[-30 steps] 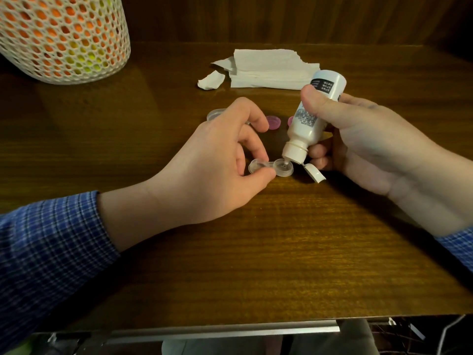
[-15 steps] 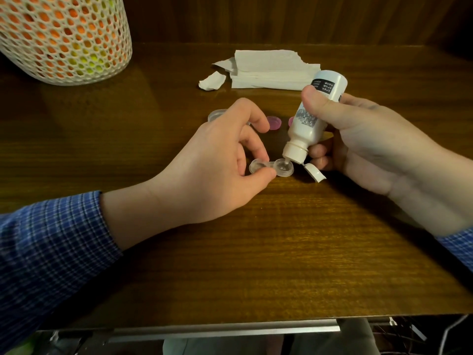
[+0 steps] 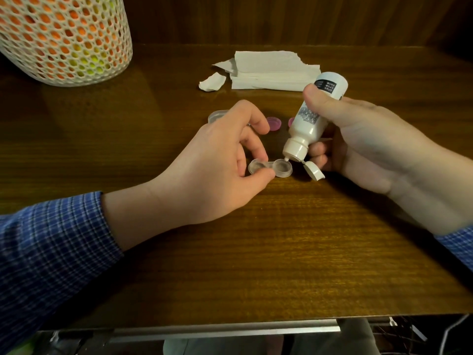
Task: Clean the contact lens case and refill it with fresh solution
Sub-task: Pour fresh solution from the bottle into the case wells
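A clear two-well contact lens case (image 3: 272, 168) lies on the wooden table (image 3: 256, 252), both wells uncapped. My left hand (image 3: 217, 170) pinches its left well between thumb and fingers. My right hand (image 3: 363, 144) grips a white solution bottle (image 3: 309, 121), tipped nozzle-down. The nozzle tip hovers just above the far rim of the right well, and the flip cap (image 3: 313, 171) hangs open below it. Two pink caps (image 3: 273, 123) lie behind the hands, one mostly hidden by the bottle.
A stack of white tissue (image 3: 271, 71) with a torn scrap (image 3: 212, 82) lies at the back. A clear lid (image 3: 217, 115) sits behind my left hand. A white mesh basket (image 3: 64, 39) stands at the back left. The table's front edge has a metal strip (image 3: 225, 331).
The bottle's nozzle has lifted slightly off the right well and shifted a little right. My left hand keeps the same pinch on the case.
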